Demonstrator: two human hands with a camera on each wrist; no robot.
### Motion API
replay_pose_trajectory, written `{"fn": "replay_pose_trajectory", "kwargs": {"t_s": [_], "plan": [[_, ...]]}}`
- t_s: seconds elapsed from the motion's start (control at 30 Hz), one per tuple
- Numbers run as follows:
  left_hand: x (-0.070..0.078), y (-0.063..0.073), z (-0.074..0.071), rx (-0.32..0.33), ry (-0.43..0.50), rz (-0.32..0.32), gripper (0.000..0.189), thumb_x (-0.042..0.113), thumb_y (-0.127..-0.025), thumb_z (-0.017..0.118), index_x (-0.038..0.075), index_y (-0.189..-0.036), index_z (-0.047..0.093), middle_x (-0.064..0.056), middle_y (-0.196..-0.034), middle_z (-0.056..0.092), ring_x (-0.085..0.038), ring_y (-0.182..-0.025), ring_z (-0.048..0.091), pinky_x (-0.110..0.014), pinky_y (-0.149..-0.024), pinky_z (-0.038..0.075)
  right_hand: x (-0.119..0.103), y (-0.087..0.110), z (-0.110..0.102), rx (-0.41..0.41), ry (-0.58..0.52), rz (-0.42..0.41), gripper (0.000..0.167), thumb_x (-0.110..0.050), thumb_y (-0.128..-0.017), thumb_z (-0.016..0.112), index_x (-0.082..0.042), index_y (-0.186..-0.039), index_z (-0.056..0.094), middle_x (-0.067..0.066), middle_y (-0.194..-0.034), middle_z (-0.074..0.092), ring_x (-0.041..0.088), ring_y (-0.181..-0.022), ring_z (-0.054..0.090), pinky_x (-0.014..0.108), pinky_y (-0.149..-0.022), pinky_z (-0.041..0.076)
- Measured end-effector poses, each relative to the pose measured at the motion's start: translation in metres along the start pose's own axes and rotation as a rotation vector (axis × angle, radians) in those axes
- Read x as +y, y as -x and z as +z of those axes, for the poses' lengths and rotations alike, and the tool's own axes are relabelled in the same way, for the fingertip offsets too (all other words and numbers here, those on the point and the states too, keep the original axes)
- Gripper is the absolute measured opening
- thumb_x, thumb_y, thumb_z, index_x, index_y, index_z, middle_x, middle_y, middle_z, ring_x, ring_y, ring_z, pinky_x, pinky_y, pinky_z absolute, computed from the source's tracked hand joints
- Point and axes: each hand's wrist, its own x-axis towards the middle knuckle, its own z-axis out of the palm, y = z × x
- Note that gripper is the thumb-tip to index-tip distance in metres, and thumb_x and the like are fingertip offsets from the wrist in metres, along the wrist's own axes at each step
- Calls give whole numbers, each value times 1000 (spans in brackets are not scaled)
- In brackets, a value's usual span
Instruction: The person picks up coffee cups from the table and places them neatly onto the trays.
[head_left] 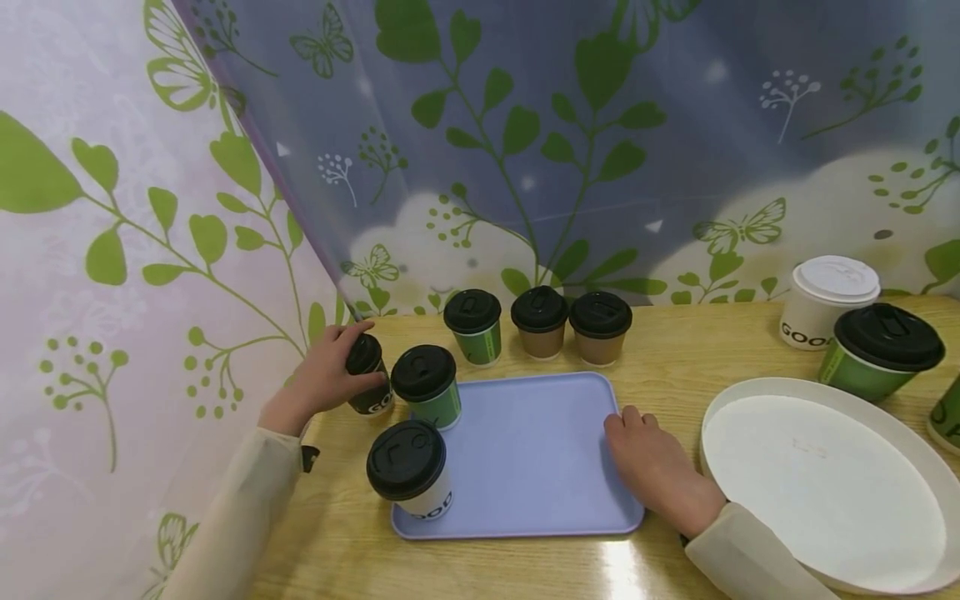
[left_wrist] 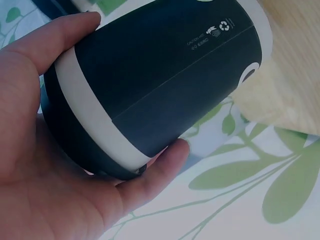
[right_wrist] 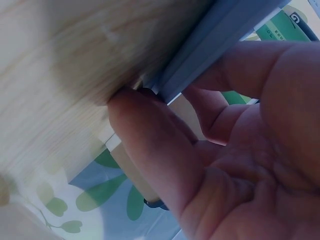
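My left hand [head_left: 322, 375] grips a black paper cup [head_left: 375, 402] with a black lid, left of the tray. In the left wrist view, thumb and fingers wrap the lid end of that cup [left_wrist: 170, 75]. At the right side of the blue-lilac tray [head_left: 536, 458], my right hand [head_left: 652, 462] pinches the rim; the right wrist view shows the tray edge [right_wrist: 210, 50] between thumb and fingers. A white cup with a black lid [head_left: 408, 467] stands at the tray's near left corner. By the far left corner is a green cup [head_left: 438, 407] with a black lid.
Behind the tray stand a green cup [head_left: 477, 346] and two brown cups [head_left: 542, 342], all black-lidded. To the right lies a round white tray [head_left: 817, 492], with a white-lidded cup [head_left: 813, 312] and green cups [head_left: 858, 371] beyond it. A printed curtain [head_left: 525, 167] borders the table.
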Motion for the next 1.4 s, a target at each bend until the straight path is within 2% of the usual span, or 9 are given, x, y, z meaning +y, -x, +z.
{"fn": "replay_pose_trajectory", "kwargs": {"t_s": [0.17,0.33,0.5,0.67,0.87,1.17,1.4], "plan": [[1,3,-11,4,-40,-50,81,35,-95,75,8,-160,35,-36,-150,34,-61,-133,37,-73,-102,37,1,0,1,11,3,-6,3,5,-97,58,5,-100,56,18,-90,51,33,-76,53,46,-59,51],[5,5,-19,39,-59,-69,76,37,-95,73,9,-157,39,-36,-150,35,-65,-130,34,-74,-94,41,1,0,2,14,5,-9,4,6,-96,58,5,-98,55,18,-89,50,33,-75,53,45,-59,51],[10,6,-27,133,-30,-91,72,38,-95,72,8,-154,42,-36,-144,39,-57,-119,43,-67,-86,48,1,0,2,10,7,-5,4,6,-96,58,4,-98,55,18,-89,50,33,-75,53,45,-59,51],[20,5,-35,238,-1,-101,68,48,-95,68,7,-147,48,-35,-131,47,-50,-107,53,-62,-80,52,1,0,2,15,10,-1,4,6,-96,58,4,-98,55,18,-89,50,33,-76,53,46,-59,51],[34,5,-47,315,-12,-71,68,50,-94,66,4,-142,51,-33,-125,51,-46,-100,55,-59,-79,49,1,0,1,7,9,0,5,6,-96,59,3,-98,56,18,-90,50,34,-76,53,46,-60,51],[63,1,-65,369,-15,-24,64,53,-93,65,8,-138,54,-26,-119,53,-40,-91,54,-54,-73,48,1,0,2,4,15,-1,5,5,-96,59,3,-99,55,18,-90,50,34,-76,53,46,-60,52],[92,-1,-82,395,-23,50,62,54,-93,66,12,-137,56,-22,-116,54,-37,-89,53,-52,-72,47,1,1,1,9,22,-7,6,5,-95,60,3,-99,55,18,-89,50,33,-75,53,45,-59,52]]}}
